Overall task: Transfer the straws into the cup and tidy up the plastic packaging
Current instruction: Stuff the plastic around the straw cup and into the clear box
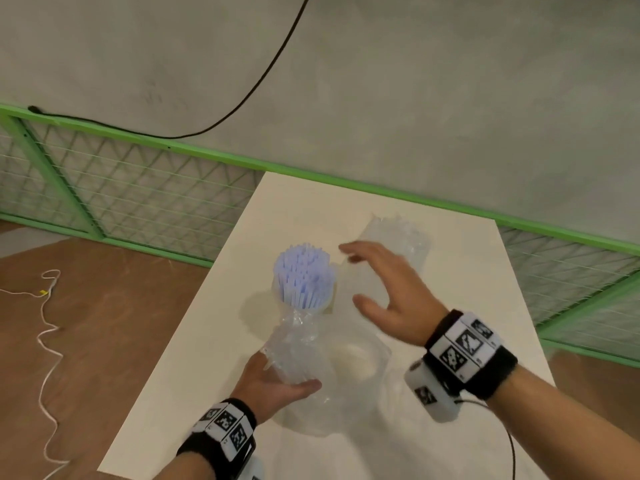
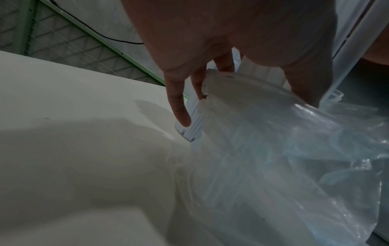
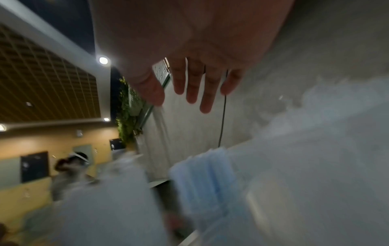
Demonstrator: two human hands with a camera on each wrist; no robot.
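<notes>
A bundle of white and pale-blue straws (image 1: 302,275) sticks out of crumpled clear plastic packaging (image 1: 298,344) pushed down around its lower part. My left hand (image 1: 291,370) grips this wrapped lower part; in the left wrist view its fingers (image 2: 179,106) curl around the straws (image 2: 190,131) and the packaging (image 2: 284,149). My right hand (image 1: 367,275) hovers open with spread fingers just right of the bundle, holding nothing. A clear round cup-like shape (image 1: 377,351) lies under loose film near the left hand. The right wrist view is blurred, showing the right hand (image 3: 185,98) above the straws (image 3: 204,179).
A second clear pack of straws (image 1: 398,237) lies at the back of the white table (image 1: 467,278), behind my right hand. A green mesh fence (image 1: 138,188) runs behind the table. The table's left edge drops to a brown floor with a white cord (image 1: 48,334).
</notes>
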